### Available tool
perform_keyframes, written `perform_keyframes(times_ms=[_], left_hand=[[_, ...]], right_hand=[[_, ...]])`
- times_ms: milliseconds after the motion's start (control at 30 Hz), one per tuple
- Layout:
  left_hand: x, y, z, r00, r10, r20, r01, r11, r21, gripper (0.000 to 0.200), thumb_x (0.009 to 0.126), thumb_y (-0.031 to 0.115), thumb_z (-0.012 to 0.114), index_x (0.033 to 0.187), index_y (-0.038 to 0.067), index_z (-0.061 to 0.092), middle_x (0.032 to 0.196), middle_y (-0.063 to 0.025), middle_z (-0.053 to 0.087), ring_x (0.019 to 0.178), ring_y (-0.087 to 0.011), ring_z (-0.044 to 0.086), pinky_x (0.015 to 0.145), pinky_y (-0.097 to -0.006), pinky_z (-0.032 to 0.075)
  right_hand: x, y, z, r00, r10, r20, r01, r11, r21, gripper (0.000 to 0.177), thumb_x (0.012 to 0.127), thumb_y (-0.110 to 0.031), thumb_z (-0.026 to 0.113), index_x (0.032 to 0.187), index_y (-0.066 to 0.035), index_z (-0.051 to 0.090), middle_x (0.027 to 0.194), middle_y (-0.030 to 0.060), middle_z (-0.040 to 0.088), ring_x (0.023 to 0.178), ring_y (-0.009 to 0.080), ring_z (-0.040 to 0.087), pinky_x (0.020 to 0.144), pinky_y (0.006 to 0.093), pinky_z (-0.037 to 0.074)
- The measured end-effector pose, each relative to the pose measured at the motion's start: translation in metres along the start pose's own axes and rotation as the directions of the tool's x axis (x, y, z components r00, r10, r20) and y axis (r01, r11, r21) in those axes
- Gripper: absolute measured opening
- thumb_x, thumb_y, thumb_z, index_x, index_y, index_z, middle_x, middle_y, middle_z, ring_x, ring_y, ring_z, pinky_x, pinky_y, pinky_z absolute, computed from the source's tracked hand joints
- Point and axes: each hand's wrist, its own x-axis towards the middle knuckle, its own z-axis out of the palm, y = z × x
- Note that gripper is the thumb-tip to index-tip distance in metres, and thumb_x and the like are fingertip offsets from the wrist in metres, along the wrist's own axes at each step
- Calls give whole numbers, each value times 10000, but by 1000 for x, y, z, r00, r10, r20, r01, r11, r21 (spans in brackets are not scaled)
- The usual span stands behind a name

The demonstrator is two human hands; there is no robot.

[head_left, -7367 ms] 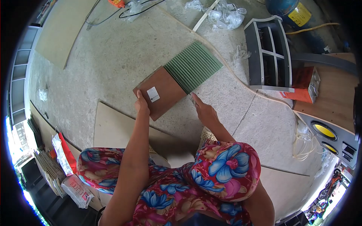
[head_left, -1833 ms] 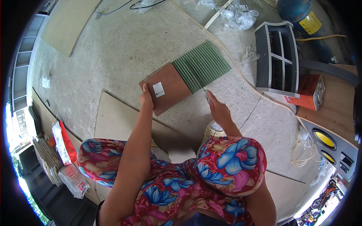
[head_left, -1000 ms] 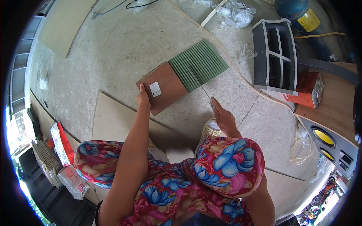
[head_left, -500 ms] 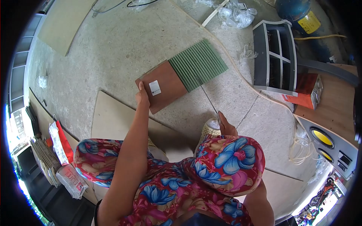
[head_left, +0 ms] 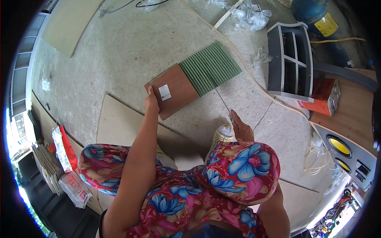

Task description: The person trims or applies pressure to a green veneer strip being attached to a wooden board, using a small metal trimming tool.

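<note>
A flat brown box [head_left: 176,93] with a white label lies at an angle on the concrete floor. A green ribbed panel [head_left: 216,65] adjoins its upper right side. My left hand [head_left: 151,102] grips the brown box at its lower left edge, the thumb on top and the other fingers hidden. In my right hand [head_left: 241,127], beside my right shoe, is the near end of a thin metal rod [head_left: 223,100]. The rod's far end touches or lies over the lower edge of the green panel. Its handle is hidden by the hand.
At right stand a dark grey shelf unit [head_left: 291,61], an orange box [head_left: 320,95] and a speaker cabinet [head_left: 345,152]. A cable [head_left: 254,77] crosses the floor beyond the panel. A plastic bag [head_left: 251,18] lies farther back. Flat boards [head_left: 119,119] lie under and left of me.
My right hand has drawn back slightly toward me and to the right, with the rod in it. The left hand stays on the brown box. The whole view has shifted slightly.
</note>
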Motion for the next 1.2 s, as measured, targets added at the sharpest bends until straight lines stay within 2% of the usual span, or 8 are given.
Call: perform_keyframes(times_ms=[300, 467, 533, 633, 767, 833, 1067, 1200], left_hand=[[9, 0, -1, 1000, 16, 16, -17, 999, 40, 845, 767, 650, 508, 1088, -131, 540, 1089, -217, 573, 978, -308, 553, 849, -383, 418], [5, -1, -2, 999, 34, 30, -35, 998, 43, 868, 759, 659, 510, 1092, -142, 529, 1091, -234, 566, 986, -312, 552, 847, -384, 421], [-1, 5, -4, 999, -1, 45, -2, 998, 63, 855, 774, 642, 506, 1159, -122, 485, 1161, -209, 532, 1059, -298, 512, 893, -384, 398], [5, 3, -4, 997, -52, 49, 48, 997, 63, 845, 778, 632, 510, 1195, -101, 466, 1204, -192, 510, 1096, -291, 494, 921, -384, 384], [2, 0, 0, 999, -36, 19, 36, 999, -14, 863, 750, 660, 522, 1109, -125, 528, 1114, -209, 565, 1003, -314, 548, 844, -392, 426], [-1, 1, 0, 999, -36, 4, 36, 999, 25, 868, 754, 662, 514, 1114, -128, 521, 1119, -210, 562, 1009, -317, 545, 846, -393, 427], [13, -9, 1, 999, 31, 35, -32, 999, 22, 874, 778, 660, 477, 1124, -142, 504, 1114, -225, 559, 1017, -323, 540, 861, -391, 418], [-2, 1, 0, 999, 0, 35, 0, 1000, 16, 872, 783, 653, 478, 1120, -151, 499, 1120, -230, 552, 1026, -321, 532, 877, -387, 405]], right_hand=[[100, -47, 19, 1000, -17, 17, 20, 986, -166, 457, 913, -227, 399, 1352, -304, 296, 865, 202, 619, 839, 373, 595, 753, 452, 442], [61, -16, 22, 998, 60, 19, -58, 995, -87, 469, 904, -224, 422, 1351, -307, 304, 860, 211, 614, 830, 381, 595, 726, 459, 444], [27, 8, 23, 999, 32, 12, -32, 999, -12, 486, 891, -196, 454, 1348, -291, 320, 842, 216, 609, 793, 384, 600, 677, 462, 447], [-13, 9, 15, 982, 184, 40, -182, 982, -45, 495, 883, -167, 470, 1347, -270, 331, 815, 212, 604, 755, 383, 603, 638, 457, 446], [-20, 8, 5, 998, 60, -36, -58, 997, 43, 494, 881, -163, 474, 1345, -263, 337, 800, 207, 603, 747, 380, 603, 634, 454, 450], [-17, 6, 3, 997, -13, -75, 19, 996, 82, 493, 881, -161, 477, 1344, -259, 339, 793, 205, 603, 743, 378, 603, 633, 453, 452], [35, -3, 2, 1000, -26, -16, 24, 994, -108, 478, 894, -186, 451, 1347, -275, 330, 799, 209, 607, 752, 367, 608, 655, 443, 456], [85, -30, 12, 999, -21, -25, 16, 986, -169, 474, 899, -212, 434, 1348, -303, 313, 814, 204, 616, 786, 371, 603, 697, 451, 450]])
